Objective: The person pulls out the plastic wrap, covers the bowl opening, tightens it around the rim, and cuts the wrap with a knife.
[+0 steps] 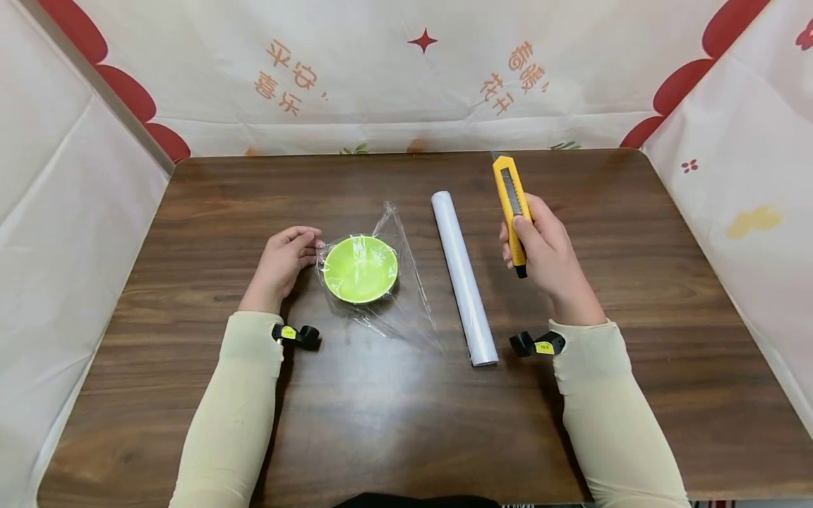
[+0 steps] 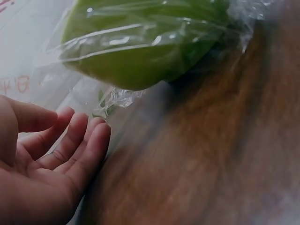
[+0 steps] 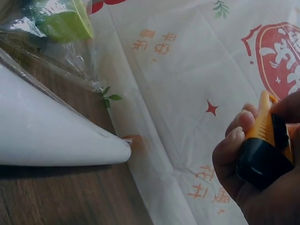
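Observation:
A green bowl (image 1: 360,269) stands on the table with clear plastic wrap (image 1: 406,310) stretched over it, the loose edges spreading onto the wood. At the bowl's left side is my left hand (image 1: 288,257), its fingers loosely bent beside the film's edge. The left wrist view shows this hand (image 2: 61,159) with nothing gripped, close below the wrapped bowl (image 2: 145,47). My right hand (image 1: 549,247) holds a yellow utility knife (image 1: 513,204) upright, thumb on its body, a bit of blade showing at the top. In the right wrist view the knife's black end (image 3: 262,161) faces the camera.
A white roll of plastic wrap (image 1: 465,279) lies lengthwise between the bowl and my right hand. The dark wooden table (image 1: 635,395) is bordered at the back and sides by white printed cloth (image 1: 394,77).

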`<state>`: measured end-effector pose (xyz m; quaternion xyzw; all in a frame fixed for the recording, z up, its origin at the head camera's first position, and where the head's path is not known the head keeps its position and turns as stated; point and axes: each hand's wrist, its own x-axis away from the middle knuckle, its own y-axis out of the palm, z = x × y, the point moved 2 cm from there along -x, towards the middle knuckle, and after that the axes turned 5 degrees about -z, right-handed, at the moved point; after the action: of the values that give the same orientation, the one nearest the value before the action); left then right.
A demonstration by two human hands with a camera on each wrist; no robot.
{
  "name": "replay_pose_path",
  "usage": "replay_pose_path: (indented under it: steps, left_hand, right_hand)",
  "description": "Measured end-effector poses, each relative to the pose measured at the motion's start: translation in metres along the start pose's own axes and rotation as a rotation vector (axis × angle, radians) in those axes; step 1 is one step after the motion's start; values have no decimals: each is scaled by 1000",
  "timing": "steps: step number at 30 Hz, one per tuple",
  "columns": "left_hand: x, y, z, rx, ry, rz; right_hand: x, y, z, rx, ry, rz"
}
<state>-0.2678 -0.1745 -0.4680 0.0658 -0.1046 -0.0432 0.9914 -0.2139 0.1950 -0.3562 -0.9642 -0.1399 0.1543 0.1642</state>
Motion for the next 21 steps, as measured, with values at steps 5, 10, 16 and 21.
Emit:
replay_pose_path:
  steps: [5, 10, 16, 21]
  left_hand:
    - [4, -4, -5, 78, 16, 14]
    - [5, -2, -7, 70, 13, 55]
    - [5, -2, -7, 54, 11, 72]
    - [6, -2, -7, 55, 7, 81]
  right_hand:
    - [0, 2, 2, -95, 7, -9]
    - [0, 1, 10, -192, 27, -33]
    - [0, -1, 16, -276, 48, -54]
    - [-1, -2, 19, -322, 30, -57]
